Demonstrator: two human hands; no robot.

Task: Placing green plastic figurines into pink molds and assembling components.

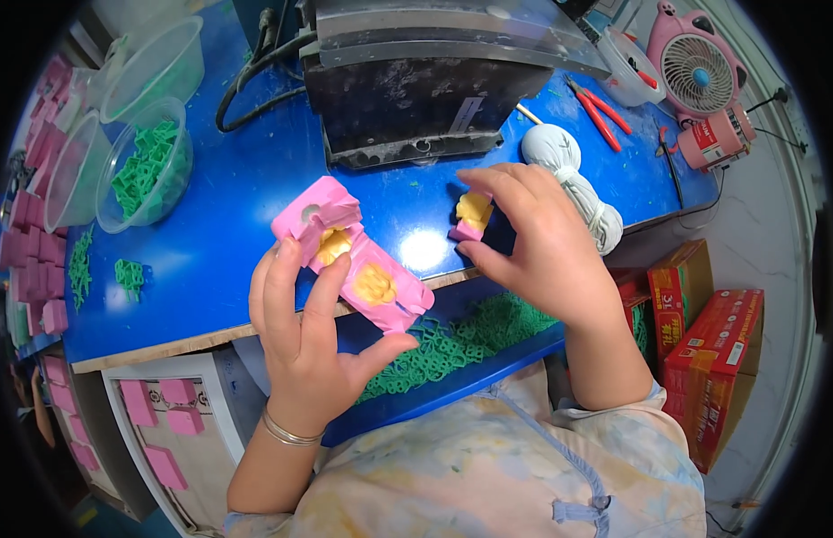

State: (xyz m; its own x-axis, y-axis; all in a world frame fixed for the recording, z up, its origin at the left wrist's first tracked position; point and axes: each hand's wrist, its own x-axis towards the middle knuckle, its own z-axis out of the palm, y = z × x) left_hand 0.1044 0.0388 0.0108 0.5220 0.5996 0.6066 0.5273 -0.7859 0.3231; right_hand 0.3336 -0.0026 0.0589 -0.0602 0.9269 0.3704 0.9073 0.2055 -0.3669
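My left hand (304,327) grips a pink mould (406,291) in two parts, its fingers on the near side and the thumb by the lower end. One part tilts up from the other, and both have yellow-lined hollows; a round grey spot shows on the raised part. My right hand (546,238) pinches a small pink block (471,230) with a yellow shaped face between thumb and fingers, a little right of the mould. Both hands are above the near edge of the blue table (246,287). Part of the mould is hidden behind my left fingers.
A dark metal machine (407,103) stands behind the hands. Green pieces fill a clear tub (179,175) at left and a blue tray (488,372) below the edge. Red-handled pliers (600,121), bundled white gloves (564,175) and a pink fan (699,67) are at right.
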